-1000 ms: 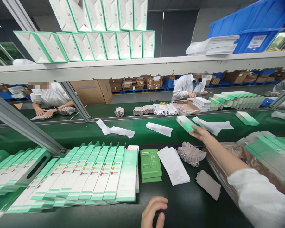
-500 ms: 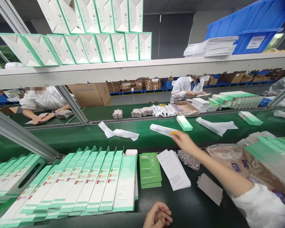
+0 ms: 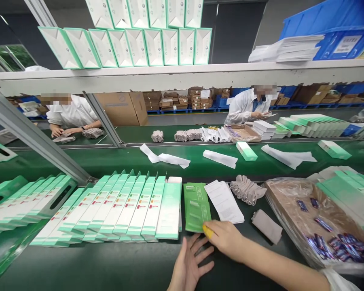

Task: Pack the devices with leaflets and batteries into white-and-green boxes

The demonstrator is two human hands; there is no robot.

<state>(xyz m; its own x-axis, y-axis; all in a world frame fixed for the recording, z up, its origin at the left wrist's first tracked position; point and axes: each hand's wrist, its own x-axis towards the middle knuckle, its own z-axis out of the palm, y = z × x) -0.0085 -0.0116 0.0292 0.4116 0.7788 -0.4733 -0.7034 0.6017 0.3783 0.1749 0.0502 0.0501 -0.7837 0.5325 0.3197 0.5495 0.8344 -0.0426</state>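
My right hand [image 3: 223, 238], with a yellow finger cover, grips the lower edge of the top green booklet [image 3: 199, 218]. This booklet lies shifted towards me on the others of its pile. My left hand [image 3: 192, 260] is open just below, palm up, fingers spread close to the booklet's edge. Right of the pile lie white printed sheets [image 3: 224, 202], a bundle of grey fabric pouches [image 3: 247, 189] and a single grey pouch [image 3: 267, 226]. To the left, a row of green-and-white boxes [image 3: 133, 206] leans together.
A plastic-lined carton [image 3: 286, 214] with several batteries [image 3: 323, 224] stands at the right. Across the green conveyor [image 3: 124, 157] lie white strips [image 3: 220, 158] and small boxes [image 3: 246, 151]. A shelf [image 3: 170, 79] crosses overhead. Two people [image 3: 74, 113] work at the far side.
My right hand has come back from over the conveyor to the green booklets, gripping the top one. My left hand has opened its fingers. The view has shifted.
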